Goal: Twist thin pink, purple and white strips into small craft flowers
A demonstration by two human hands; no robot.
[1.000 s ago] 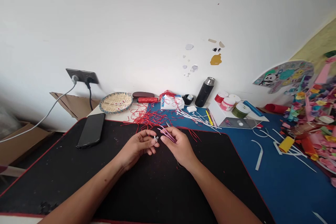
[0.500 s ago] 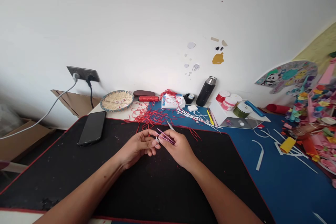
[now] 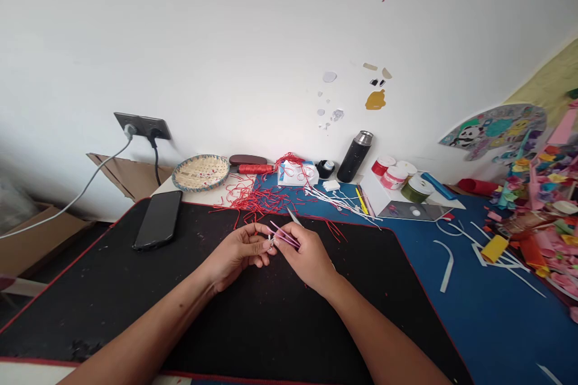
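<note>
Over the black mat [image 3: 217,331] my two hands meet, fingertips nearly touching. My left hand [image 3: 244,249] pinches a small white piece [image 3: 271,242] between thumb and forefinger; it looks like white cord, but its details are too small to tell. My right hand [image 3: 309,255] is closed around slim purple tweezers [image 3: 285,234], its fingertips close against the white piece. Part of the tweezers is hidden by the fingers. A pointed metal blade [image 3: 292,215], probably of scissors, shows behind my right hand.
Red cord clippings [image 3: 257,195] lie beyond the hands, with white cords [image 3: 336,200] to their right. A phone [image 3: 158,221] rests on the left, near a woven basket [image 3: 201,172]. A black flask [image 3: 355,156] and ribbon spools [image 3: 394,177] stand along the wall.
Both hands stay in nearly the same place. The purple tweezers and the fingers of my right hand have shifted very slightly at the white piece.
</note>
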